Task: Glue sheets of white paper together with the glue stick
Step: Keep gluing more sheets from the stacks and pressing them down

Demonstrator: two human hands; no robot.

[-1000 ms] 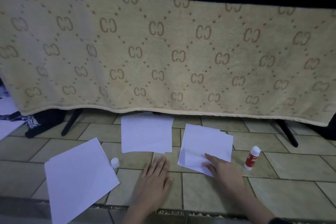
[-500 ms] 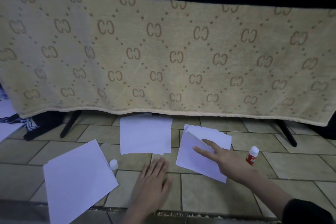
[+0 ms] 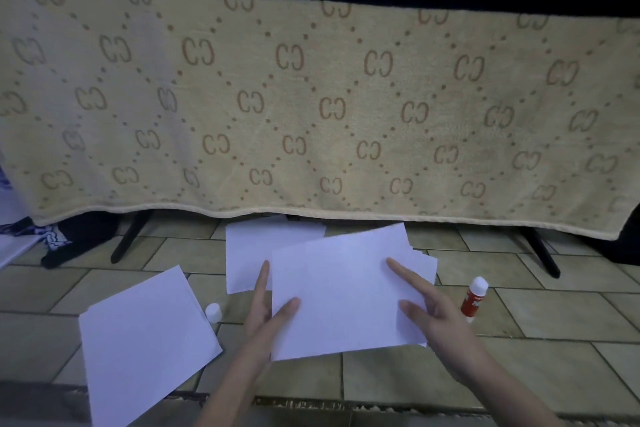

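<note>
Holding a white sheet (image 3: 341,291) between both hands, you keep it above the tiled floor (image 3: 554,315) in the head view, the only view there is. Your left hand (image 3: 266,308) grasps its left edge: the thumb lies on top of the paper and the other fingers go under it, with one finger showing straight beside the edge. Your right hand (image 3: 436,319) pinches the right side, the thumb on top near the lower corner and the index finger stretched flat across the sheet. Under this sheet, on the right, you can see the corners of a small pile of paper (image 3: 424,262). Behind it, another white sheet (image 3: 249,253) lies flat on the tiles, partly covered by the one you hold. A third sheet (image 3: 142,343) lies to the left, turned at an angle, well apart from your hands. The glue stick (image 3: 473,298) stands just beside your right hand, red body with a white top, a little tilted. A small white cap (image 3: 213,312) sits on the floor between the left sheet and your left hand. Behind everything a beige patterned blanket (image 3: 311,107) hangs down, and two dark legs (image 3: 130,241) show under it.
</note>
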